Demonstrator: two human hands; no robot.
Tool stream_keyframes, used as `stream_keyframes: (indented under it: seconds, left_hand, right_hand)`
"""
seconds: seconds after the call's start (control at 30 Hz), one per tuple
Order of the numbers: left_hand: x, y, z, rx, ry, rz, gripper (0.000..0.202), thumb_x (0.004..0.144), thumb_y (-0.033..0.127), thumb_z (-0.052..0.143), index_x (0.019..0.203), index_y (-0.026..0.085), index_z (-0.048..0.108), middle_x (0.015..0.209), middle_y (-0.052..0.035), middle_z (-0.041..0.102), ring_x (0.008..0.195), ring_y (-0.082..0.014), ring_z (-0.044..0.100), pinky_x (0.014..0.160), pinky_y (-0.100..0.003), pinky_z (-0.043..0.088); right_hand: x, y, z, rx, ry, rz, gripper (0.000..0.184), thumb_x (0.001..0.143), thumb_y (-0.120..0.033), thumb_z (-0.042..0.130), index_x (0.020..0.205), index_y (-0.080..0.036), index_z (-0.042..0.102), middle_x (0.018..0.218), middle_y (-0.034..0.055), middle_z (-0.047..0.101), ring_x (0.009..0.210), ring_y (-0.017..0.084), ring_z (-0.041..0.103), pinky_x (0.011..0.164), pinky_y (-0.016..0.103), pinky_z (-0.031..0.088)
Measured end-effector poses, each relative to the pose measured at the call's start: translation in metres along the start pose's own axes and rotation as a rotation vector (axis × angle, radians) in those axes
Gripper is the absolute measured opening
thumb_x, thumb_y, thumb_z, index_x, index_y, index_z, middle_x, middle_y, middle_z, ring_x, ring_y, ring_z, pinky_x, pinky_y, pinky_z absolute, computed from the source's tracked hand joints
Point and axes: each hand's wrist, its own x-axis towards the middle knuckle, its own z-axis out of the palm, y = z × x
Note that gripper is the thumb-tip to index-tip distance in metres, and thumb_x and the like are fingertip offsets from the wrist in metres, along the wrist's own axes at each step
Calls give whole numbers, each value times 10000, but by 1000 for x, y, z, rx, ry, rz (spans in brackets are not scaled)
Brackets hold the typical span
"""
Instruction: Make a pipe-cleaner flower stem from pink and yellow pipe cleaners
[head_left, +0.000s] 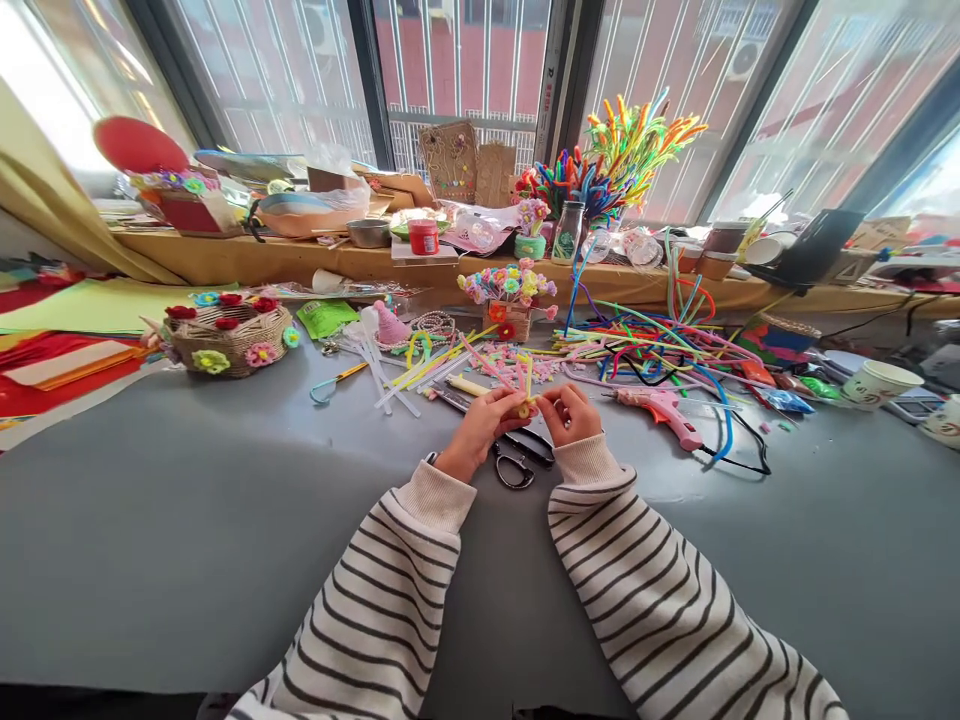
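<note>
My left hand point(480, 428) is closed, its fingertips pinching a small bundle of yellow and pink strips point(528, 404). Thin strip ends stick up from the bundle; whether they are straws or pipe cleaners I cannot make out. Against the bundle's right side, my right hand point(573, 416) pinches it between thumb and fingers. Just below both hands lies a pair of black-handled scissors point(514, 472) on the table, its blades partly hidden by my left hand. To the right of my right hand rests a pink glue gun point(675, 418).
Behind my hands are many coloured pipe cleaners point(637, 345), pale clear sticks point(379, 375) and a small flower basket point(508, 315). A woven basket with flowers point(229, 340) stands left, paper cups point(881, 385) right. A crowded ledge point(300, 262) runs below the windows.
</note>
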Motion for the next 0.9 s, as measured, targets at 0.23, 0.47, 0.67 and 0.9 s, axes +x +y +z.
stream_keyframes:
  seconds: [0.23, 0.47, 0.67, 0.9]
  left_hand:
    - [3, 2, -1, 9, -24, -45, 125, 588, 189, 596, 663, 116, 529, 640, -12, 578, 588, -85, 551, 653, -236, 455]
    - [12, 8, -6, 67, -101, -162, 198, 578, 254, 607, 710, 121, 543, 697, -48, 600, 624, -112, 569, 689, -249, 448]
    - [20, 7, -10, 49, -175, -241, 211, 550, 247, 629, 700, 120, 553, 706, -42, 587, 621, -108, 563, 703, -247, 433]
    - [13, 10, -8, -136, -209, -308, 130, 577, 143, 607, 686, 124, 540, 694, -14, 559, 666, -78, 532, 742, -219, 404]
  right_hand:
    - [-2, 10, 4, 121, -46, 201, 223, 692, -370, 431, 601, -170, 471, 592, -8, 436, 489, 84, 415, 416, 188, 333]
    - [2, 25, -1, 309, -263, 365, 269, 653, -442, 462, 617, -176, 477, 535, -16, 442, 468, 87, 380, 406, 197, 293]
    - [4, 28, 0, 415, -268, 409, 296, 618, -471, 493, 593, -176, 481, 514, -28, 412, 434, 74, 332, 381, 199, 260]
    - [3, 24, 1, 448, -234, 418, 275, 631, -446, 491, 593, -174, 481, 557, -20, 420, 485, 84, 371, 410, 201, 286]
